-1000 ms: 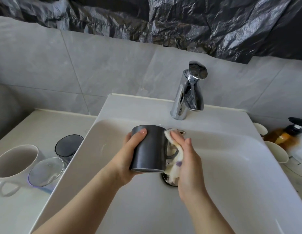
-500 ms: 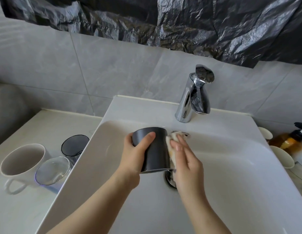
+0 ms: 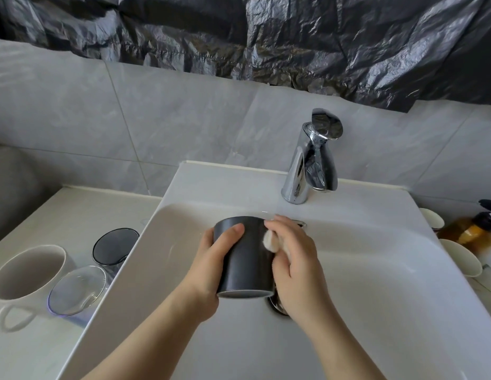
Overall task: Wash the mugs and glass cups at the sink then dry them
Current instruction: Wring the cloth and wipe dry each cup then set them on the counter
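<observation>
Mid-frame over the white basin (image 3: 362, 270), left hand (image 3: 211, 272) wraps the matte dark-grey mug (image 3: 245, 259), held upside down. Right hand (image 3: 296, 264) pinches a small pale cloth (image 3: 269, 240) against its side. I'd rotate the mug steadily and get around the handle too.

Soft even daylight, wide-angle edge warping

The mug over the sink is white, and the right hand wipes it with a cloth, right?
Not white: the head view shows the mug over the sink is dark grey. The right hand does wipe it with a cloth.
</observation>
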Motion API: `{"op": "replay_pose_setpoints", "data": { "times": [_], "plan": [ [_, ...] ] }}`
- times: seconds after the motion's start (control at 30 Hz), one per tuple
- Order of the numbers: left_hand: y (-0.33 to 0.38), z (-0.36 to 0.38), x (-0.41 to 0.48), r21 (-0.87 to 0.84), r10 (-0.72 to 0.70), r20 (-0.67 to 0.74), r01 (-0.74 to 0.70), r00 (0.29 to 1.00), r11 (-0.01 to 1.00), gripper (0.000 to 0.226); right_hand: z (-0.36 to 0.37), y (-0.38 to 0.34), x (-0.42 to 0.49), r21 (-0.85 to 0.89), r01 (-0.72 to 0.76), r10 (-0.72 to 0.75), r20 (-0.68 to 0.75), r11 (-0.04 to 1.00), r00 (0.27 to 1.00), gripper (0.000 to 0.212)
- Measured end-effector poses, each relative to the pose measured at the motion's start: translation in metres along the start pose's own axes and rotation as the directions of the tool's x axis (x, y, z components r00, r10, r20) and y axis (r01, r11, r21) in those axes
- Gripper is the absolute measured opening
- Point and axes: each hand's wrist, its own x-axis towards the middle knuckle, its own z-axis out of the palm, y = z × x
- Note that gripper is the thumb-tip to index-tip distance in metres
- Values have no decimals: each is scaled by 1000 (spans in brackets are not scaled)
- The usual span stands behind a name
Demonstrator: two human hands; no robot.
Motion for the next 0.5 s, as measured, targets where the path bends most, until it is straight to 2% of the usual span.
{"op": "replay_pose_setpoints", "data": {
  "times": [0.03,0.1,0.2,0.3,0.4,0.47,0.5],
  "plan": [
    [1,-1,0,36,-1,31,0,1000,999,70,-5,2,1,-14,0,1,24,1000,1000,59],
    [4,-3,0,158,72,73,-82,995,984,73,-12,0,2,-27,-116,118,116,993,986,53],
    [7,-4,0,274,172,68,-184,983,944,74,-14,-4,3,-56,-347,351,174,936,920,25],
    [4,-6,0,300,224,51,-229,973,926,71,-13,1,6,13,-516,508,156,857,847,28],
    [2,-5,1,291,250,25,-246,968,925,69,-9,4,5,169,-594,575,151,786,804,26],
    [1,-4,2,261,266,-22,-251,964,932,68,0,1,3,277,-640,619,169,717,767,17],
    [0,-4,3,240,267,-49,-248,963,939,68,5,0,1,257,-625,607,154,737,780,15]
  ]
}}
